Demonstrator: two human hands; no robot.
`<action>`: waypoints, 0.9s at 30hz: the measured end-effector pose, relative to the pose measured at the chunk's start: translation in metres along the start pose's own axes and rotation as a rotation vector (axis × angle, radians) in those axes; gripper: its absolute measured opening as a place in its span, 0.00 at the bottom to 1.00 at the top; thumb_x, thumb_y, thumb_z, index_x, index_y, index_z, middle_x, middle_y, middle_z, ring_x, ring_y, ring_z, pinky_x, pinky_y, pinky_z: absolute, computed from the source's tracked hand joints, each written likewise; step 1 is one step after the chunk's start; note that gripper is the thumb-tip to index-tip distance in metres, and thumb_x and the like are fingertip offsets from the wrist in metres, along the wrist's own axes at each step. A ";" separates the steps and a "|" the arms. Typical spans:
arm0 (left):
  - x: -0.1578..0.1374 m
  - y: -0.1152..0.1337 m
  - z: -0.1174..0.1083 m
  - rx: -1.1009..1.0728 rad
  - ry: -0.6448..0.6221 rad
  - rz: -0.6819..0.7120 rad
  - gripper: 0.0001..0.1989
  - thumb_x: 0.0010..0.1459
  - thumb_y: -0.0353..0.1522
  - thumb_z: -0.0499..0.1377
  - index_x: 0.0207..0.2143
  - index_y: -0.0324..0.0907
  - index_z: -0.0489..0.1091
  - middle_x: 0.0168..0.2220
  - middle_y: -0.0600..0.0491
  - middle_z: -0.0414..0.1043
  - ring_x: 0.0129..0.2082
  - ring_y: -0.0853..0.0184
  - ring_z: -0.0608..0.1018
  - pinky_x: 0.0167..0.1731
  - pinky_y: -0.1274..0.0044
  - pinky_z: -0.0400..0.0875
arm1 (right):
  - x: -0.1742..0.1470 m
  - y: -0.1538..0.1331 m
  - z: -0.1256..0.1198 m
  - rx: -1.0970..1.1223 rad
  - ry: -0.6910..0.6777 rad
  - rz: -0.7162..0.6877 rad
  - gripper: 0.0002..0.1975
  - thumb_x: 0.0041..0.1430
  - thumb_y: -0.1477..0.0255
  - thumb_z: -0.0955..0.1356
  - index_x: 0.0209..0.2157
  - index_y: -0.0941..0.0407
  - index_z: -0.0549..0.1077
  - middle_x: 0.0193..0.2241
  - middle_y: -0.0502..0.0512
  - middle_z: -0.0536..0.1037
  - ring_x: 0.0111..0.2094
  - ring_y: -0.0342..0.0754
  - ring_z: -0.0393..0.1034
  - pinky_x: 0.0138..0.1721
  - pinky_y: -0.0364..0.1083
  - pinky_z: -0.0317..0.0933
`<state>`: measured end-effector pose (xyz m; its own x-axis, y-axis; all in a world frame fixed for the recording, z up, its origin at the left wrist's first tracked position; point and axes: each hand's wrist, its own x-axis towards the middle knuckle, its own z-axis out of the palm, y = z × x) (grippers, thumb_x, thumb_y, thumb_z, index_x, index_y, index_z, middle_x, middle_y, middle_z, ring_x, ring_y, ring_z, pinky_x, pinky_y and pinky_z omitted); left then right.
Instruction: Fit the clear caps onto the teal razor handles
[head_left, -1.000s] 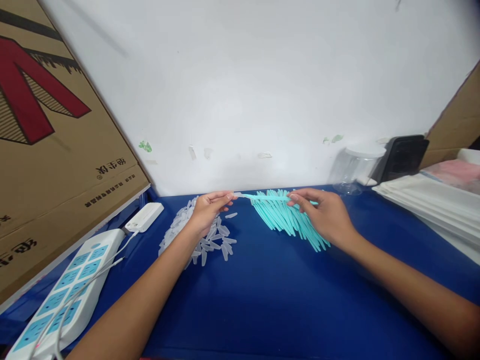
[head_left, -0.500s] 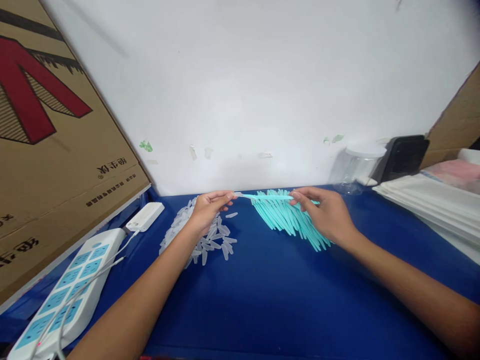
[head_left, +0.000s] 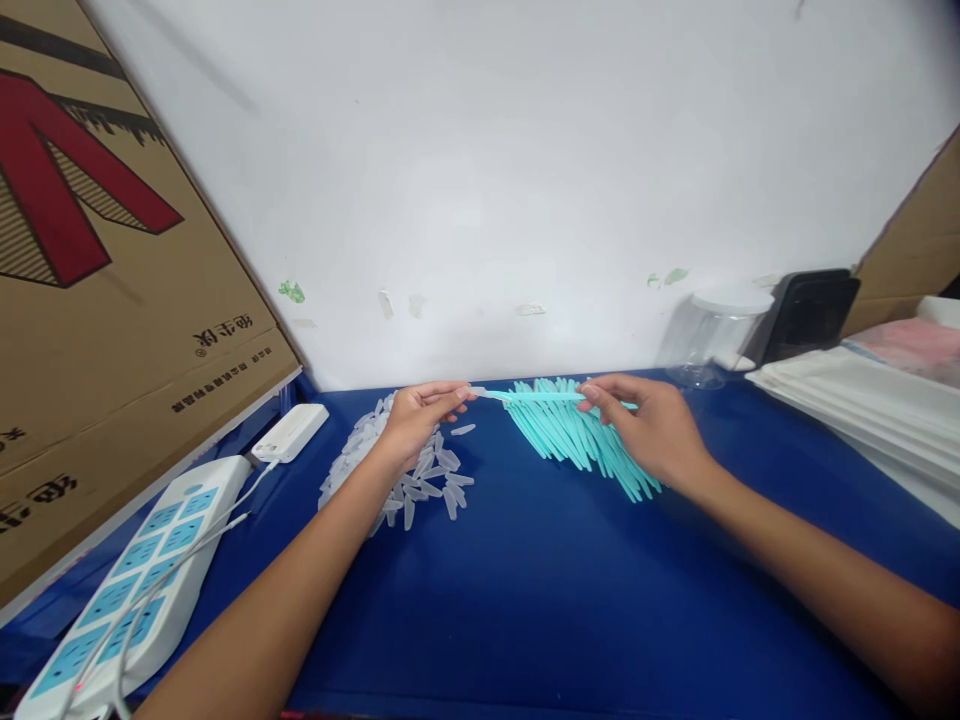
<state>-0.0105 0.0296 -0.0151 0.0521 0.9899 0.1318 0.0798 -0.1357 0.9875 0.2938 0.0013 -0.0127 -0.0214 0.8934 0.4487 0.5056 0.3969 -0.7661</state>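
Observation:
My left hand (head_left: 424,415) is closed in a pinch, holding a small translucent plastic cap (head_left: 486,393) between thumb and fingertips. My right hand (head_left: 649,420) grips the turquoise handle of a slim eyebrow razor (head_left: 547,397) and keeps it level above the table. The razor's head end meets the cap; how far it sits inside cannot be made out. Beneath and behind my left hand lies a heap of loose translucent caps (head_left: 412,490). Under the held razor, a pile of turquoise razors (head_left: 585,440) fans out, partly hidden by my right hand.
A white power strip (head_left: 176,530) with cables and a white adapter (head_left: 291,433) lie left on the blue table (head_left: 510,620). A large cardboard box (head_left: 135,380) stands behind them. On the right are a clear jar (head_left: 712,340), a black object (head_left: 810,315) and stacked white sheets (head_left: 862,400).
Both hands stay almost in place. Between my left fingertips and the turquoise handle, a longer pale stretch shows now, where turquoise reached closer to the fingers before.

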 end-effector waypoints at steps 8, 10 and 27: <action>-0.002 -0.001 0.003 0.033 -0.003 0.014 0.19 0.52 0.43 0.72 0.42 0.42 0.83 0.43 0.43 0.83 0.41 0.60 0.81 0.39 0.70 0.73 | -0.003 -0.002 0.003 0.067 -0.081 0.016 0.21 0.64 0.52 0.68 0.38 0.56 0.81 0.31 0.57 0.84 0.24 0.47 0.71 0.27 0.46 0.65; -0.002 -0.002 0.002 0.034 -0.004 0.015 0.19 0.52 0.43 0.72 0.42 0.41 0.83 0.43 0.42 0.83 0.41 0.59 0.81 0.39 0.70 0.73 | -0.006 -0.006 0.005 0.107 -0.150 0.019 0.21 0.64 0.52 0.68 0.38 0.56 0.81 0.31 0.57 0.84 0.23 0.46 0.69 0.25 0.46 0.65; -0.004 -0.001 0.007 0.029 -0.009 0.051 0.19 0.52 0.43 0.72 0.42 0.40 0.83 0.39 0.44 0.83 0.38 0.61 0.80 0.38 0.71 0.73 | -0.027 -0.027 0.014 0.283 -0.576 0.187 0.22 0.60 0.55 0.72 0.49 0.57 0.78 0.29 0.56 0.84 0.21 0.45 0.69 0.26 0.45 0.67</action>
<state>-0.0042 0.0252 -0.0170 0.0659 0.9813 0.1808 0.1060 -0.1871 0.9766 0.2680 -0.0305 -0.0103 -0.4521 0.8911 0.0396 0.3015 0.1944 -0.9334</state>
